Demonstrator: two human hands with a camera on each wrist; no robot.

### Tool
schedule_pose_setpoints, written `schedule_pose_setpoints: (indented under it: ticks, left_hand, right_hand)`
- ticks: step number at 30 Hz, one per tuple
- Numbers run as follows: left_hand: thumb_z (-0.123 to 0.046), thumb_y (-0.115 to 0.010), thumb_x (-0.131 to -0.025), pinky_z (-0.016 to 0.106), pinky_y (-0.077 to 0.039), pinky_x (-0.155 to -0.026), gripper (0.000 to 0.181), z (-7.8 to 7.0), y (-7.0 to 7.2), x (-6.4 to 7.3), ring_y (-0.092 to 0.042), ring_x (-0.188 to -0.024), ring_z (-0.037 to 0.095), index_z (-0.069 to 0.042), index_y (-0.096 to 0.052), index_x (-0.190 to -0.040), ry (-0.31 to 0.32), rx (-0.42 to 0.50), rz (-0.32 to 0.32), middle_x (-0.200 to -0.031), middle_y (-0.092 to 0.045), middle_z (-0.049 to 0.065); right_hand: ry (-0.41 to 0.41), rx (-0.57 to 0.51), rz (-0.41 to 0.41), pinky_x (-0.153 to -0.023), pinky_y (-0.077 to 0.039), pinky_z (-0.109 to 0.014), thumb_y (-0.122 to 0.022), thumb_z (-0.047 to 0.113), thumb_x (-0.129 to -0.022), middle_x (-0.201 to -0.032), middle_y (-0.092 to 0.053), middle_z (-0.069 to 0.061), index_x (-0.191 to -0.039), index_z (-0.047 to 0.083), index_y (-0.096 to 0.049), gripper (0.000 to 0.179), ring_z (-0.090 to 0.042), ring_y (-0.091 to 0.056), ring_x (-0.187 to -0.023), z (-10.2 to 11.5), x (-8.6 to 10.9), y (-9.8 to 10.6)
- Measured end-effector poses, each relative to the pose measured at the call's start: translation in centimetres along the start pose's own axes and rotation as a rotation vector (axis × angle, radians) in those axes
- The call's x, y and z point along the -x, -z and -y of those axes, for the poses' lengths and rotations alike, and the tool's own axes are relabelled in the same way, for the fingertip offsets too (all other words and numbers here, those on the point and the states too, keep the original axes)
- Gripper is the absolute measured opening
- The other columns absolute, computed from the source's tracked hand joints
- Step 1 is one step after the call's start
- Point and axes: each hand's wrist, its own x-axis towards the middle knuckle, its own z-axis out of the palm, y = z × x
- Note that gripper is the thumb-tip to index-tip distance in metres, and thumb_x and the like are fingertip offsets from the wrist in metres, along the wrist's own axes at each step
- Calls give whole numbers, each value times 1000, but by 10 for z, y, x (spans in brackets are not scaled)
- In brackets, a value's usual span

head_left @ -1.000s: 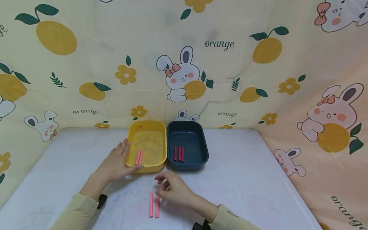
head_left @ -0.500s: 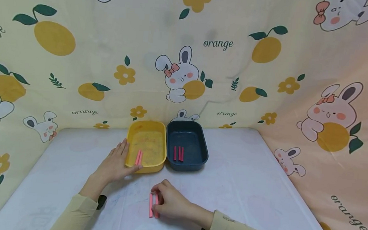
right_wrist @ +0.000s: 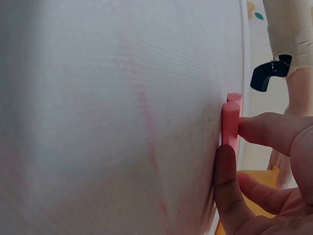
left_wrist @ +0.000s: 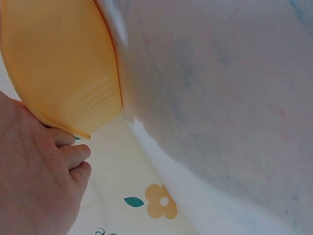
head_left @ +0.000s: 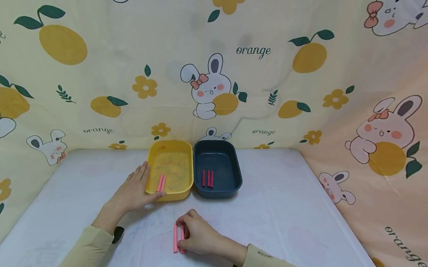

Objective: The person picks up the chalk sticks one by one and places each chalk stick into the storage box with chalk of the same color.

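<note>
My left hand (head_left: pixel 133 188) rests with straight fingers along the left side of a yellow plastic tray (head_left: pixel 188 191), its thumb at the front rim. Two light pink chalk sticks (head_left: pixel 161 183) lie in that tray. On the table in front, my right hand (head_left: pixel 200 232) pinches a pink chalk stick (right_wrist: pixel 231 122) between thumb and finger; most of it is hidden by the hand in the head view. Just left of it, another pink chalk stick (head_left: pixel 175 238) lies nearly parallel. A dark blue tray (head_left: pixel 235 188) holds 3 darker pink chalk sticks (head_left: pixel 208 179).
The two trays stand side by side, towards the back of a table with a white cloth (head_left: pixel 286 219). A patterned cloth (head_left: pixel 161 32) hangs behind and at the right. Black wrist cameras (head_left: pixel 118 234) sit under both sleeves.
My right hand has moved down towards the front of the table and taken the right-hand pink chalk stick between thumb and finger. My left hand has stayed at the yellow tray.
</note>
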Motion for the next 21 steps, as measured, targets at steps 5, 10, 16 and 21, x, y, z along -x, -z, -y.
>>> schedule_pose_setpoints:
  ticks: [5, 10, 16, 21]
  left_hand:
    - [-73, -59, -92, 61, -14, -127, 119, 0, 0, 0, -11, -156, 49, 12, -12, -161, 1, -4, 2, -171, -3, 28]
    - [-74, -59, -92, 62, -14, -126, 119, 1, -1, -1, -11, -156, 49, 12, -12, -161, 1, -6, 5, -171, -3, 28]
    - [-74, -59, -92, 61, -14, -126, 120, 1, -1, -1, -11, -156, 49, 12, -12, -161, 1, -7, 5, -171, -3, 28]
    - [-74, -59, -92, 61, -14, -126, 120, 1, -1, -2, -12, -156, 49, 12, -12, -161, 3, -8, 1, -171, -3, 28]
  right_hand:
    - [57, 51, -5, -66, -49, -17, -85, 18, -85, -104, -51, 6, -123, 8, -67, 43, 1, -51, -77, -2, 0, 1]
    - [34, 7, -15, -66, -48, -17, -87, 17, -85, -105, -52, 6, -123, 11, -68, 43, 0, -51, -76, -1, 1, 1]
    - [-15, -66, -37, -67, -48, -17, -89, 14, -82, -106, -51, 8, -124, 15, -68, 47, 0, -52, -77, 1, 3, -1]
    - [-9, -110, -59, -68, -49, -17, -89, 10, -80, -107, -52, 8, -126, 14, -67, 51, 1, -53, -78, -1, 4, -2]
